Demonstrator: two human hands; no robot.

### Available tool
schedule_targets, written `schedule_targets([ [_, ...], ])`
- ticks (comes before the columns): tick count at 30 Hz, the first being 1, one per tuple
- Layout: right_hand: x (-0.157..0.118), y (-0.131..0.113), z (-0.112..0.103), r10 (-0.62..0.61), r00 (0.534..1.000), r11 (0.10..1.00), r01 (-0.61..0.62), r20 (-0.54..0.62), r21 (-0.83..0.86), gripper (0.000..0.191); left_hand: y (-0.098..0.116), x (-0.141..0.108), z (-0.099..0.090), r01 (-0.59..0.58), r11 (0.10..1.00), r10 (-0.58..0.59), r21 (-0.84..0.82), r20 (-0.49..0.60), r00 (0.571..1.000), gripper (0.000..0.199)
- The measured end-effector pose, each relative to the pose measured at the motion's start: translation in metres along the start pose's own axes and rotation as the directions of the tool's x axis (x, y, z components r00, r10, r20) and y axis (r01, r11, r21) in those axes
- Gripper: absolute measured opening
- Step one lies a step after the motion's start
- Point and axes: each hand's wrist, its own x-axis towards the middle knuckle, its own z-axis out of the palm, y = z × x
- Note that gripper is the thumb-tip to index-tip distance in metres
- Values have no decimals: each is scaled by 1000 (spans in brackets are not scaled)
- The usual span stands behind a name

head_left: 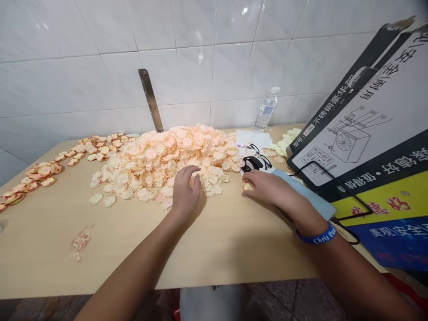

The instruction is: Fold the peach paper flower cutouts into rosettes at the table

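A big heap of thin, pale peach, flower-shaped discs with jagged edges (187, 147) lies on the table. At its front edge is my left hand (185, 189), fingers curved and thumb held apart, with nothing seen between them. My right hand (265, 187) rests to the right of the heap, thumb and fingers closed on a few of the same discs (248, 185), which show partly at the fingertips. How many it holds is hidden. A blue wristband (317, 235) circles my right wrist.
Red-edged discs (43, 170) lie in rows at the left; pale green ones (286, 141) at the back right. Small scraps (80, 243) lie front left. A water bottle (265, 109), eyeglasses (261, 158), a light-blue flat object (306, 194) and a large printed box (364, 133) stand or lie rightward.
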Motion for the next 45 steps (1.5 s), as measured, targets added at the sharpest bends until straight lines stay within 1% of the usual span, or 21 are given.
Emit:
schedule_targets([
  [2, 1, 2, 3, -46, 998, 999, 46, 32, 18, 23, 1, 0, 0, 14, 1000, -13, -18, 39, 999, 19],
  [4, 2, -1, 4, -106, 994, 992, 105, 11, 77, 25, 1, 0, -1, 34, 999, -31, -32, 64, 997, 19],
  [6, 4, -10, 4, -130, 990, 971, 138, -54, 195, 32, 1, 1, -1, 62, 996, -56, -58, 95, 994, 19],
  [8, 5, -21, 5, -81, 990, 916, 120, -114, 383, 39, 2, 1, -1, 91, 991, -78, -95, 139, 987, 20],
  [9, 6, -27, 6, -44, 991, 862, 102, -127, 496, 40, 3, 0, 0, 103, 988, -82, -114, 174, 981, 21],
  [10, 7, -33, 9, -20, 991, 783, 95, -129, 615, 40, 4, 0, 1, 113, 985, -82, -134, 216, 973, 21],
  [11, 8, -38, 12, -12, 992, 682, 101, -127, 724, 39, 5, -1, 3, 122, 981, -78, -153, 267, 961, 21],
  [13, 9, -45, 20, -49, 990, 453, 140, -132, 881, 34, 8, -3, 6, 156, 969, -75, -192, 375, 924, 25],
  [15, 10, -51, 27, -84, 986, 257, 161, -144, 953, 31, 11, -4, 8, 225, 944, -99, -240, 444, 890, 29],
  [16, 10, -53, 30, -86, 985, 183, 161, -147, 970, 30, 12, -4, 8, 267, 926, -123, -265, 458, 880, 29],
  [18, 9, -57, 33, -60, 988, 77, 144, -140, 987, 29, 14, -4, 8, 352, 879, -175, -322, 469, 866, 26],
  [19, 9, -58, 33, -46, 990, 45, 137, -135, 990, 29, 14, -3, 8, 388, 851, -194, -353, 476, 858, 25],
  [24, 7, -60, 32, -70, 990, -14, 119, -120, 993, 37, 17, 0, 6, 499, 728, -244, -470, 503, 829, 29],
  [27, 5, -61, 30, -107, 993, -30, 37, -40, 999, 40, 17, 2, 6, 526, 689, -277, -499, 490, 827, 27],
  [30, 5, -63, 31, -128, 992, -8, -16, 15, 1000, 40, 18, 3, 5, 550, 703, -335, -452, 471, 816, 29],
  [33, 6, -63, 33, -107, 994, 0, -11, 11, 1000, 36, 20, 2, 4, 582, 700, -394, -414, 455, 798, 33],
  [36, 9, -62, 35, -93, 996, -14, -5, 4, 1000, 34, 20, 0, 4, 581, 706, -392, -405, 460, 797, 33],
  [39, 11, -60, 37, -68, 998, 7, 18, -17, 1000, 33, 17, -2, 5, 577, 729, -378, -369, 486, 788, 29],
  [41, 13, -60, 40, -35, 999, 22, 35, -34, 999, 33, 15, -4, 7, 546, 764, -361, -343, 473, 804, 21],
  [43, 13, -60, 42, -18, 1000, 4, 20, -20, 1000, 33, 14, -6, 8, 439, 839, -295, -321, 409, 864, 22],
  [45, 14, -60, 42, -14, 1000, -42, -17, 16, 999, 34, 14, -6, 8, 265, 921, -169, -286, 320, 932, 33],
])
